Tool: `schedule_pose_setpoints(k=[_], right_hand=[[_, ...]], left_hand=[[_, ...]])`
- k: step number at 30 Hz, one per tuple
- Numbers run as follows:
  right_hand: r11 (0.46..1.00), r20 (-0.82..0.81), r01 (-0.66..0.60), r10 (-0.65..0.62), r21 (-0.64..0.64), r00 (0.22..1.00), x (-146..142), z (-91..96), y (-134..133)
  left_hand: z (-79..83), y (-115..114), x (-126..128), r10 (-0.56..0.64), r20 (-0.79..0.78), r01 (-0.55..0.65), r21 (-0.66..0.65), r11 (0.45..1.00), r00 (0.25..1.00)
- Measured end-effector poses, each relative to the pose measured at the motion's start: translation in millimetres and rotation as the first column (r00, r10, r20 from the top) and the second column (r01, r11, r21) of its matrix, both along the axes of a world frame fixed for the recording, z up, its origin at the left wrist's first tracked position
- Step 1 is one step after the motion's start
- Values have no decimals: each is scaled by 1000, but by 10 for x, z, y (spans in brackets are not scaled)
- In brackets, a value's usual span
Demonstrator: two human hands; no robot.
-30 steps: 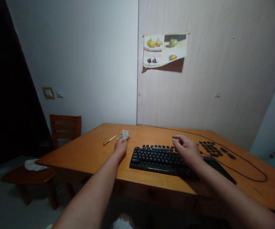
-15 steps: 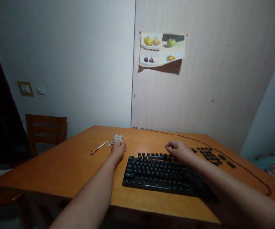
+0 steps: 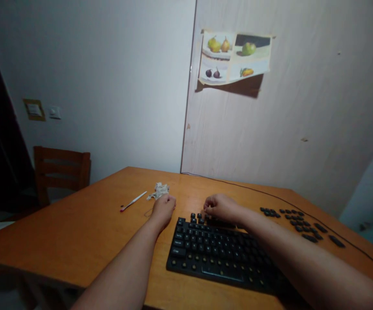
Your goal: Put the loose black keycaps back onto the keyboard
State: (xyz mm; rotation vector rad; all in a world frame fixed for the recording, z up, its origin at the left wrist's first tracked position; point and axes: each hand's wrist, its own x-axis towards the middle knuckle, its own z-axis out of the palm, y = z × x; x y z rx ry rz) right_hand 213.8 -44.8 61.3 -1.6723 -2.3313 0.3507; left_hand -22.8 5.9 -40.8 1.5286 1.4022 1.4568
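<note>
The black keyboard (image 3: pixel 219 247) lies in front of me, with bare switches along its near rows and caps on the rows behind. Past its far edge stand several loose keycaps (image 3: pixel 193 216), and a long dark keycap is partly covered by my hand. Over these caps is my right hand (image 3: pixel 223 209), its fingers bent together at the tips; what they hold, if anything, is hidden. My left hand (image 3: pixel 163 212) is closed in a fist on the table, left of the keyboard. Just behind it sits a crumpled pale cloth or tissue (image 3: pixel 159 190).
A white-handled brush (image 3: pixel 135 200) lies on the left of the wooden table (image 3: pixel 102 228). Several groups of loose keycaps (image 3: pixel 299 224) spread at the right, near a black cable (image 3: pixel 251 187). A wooden chair (image 3: pixel 62 168) stands beyond the left edge.
My right hand has moved left along the keycaps behind the keyboard, now covering most of the long one. My left hand stays closed in about the same place. The view has shifted slightly.
</note>
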Motion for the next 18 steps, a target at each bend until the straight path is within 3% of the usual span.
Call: schedule_pose_setpoints(k=[7,18], right_hand=[[991,-7,-78,78,-108,997,-280,-82,115],[977,-57,-91,82,-192,995,-303,-236,277]], left_hand=[[-55,24,-6,4,-31,-5,-5,1000,1000],[54,-63,30,44,-67,-48,-49,998,997]])
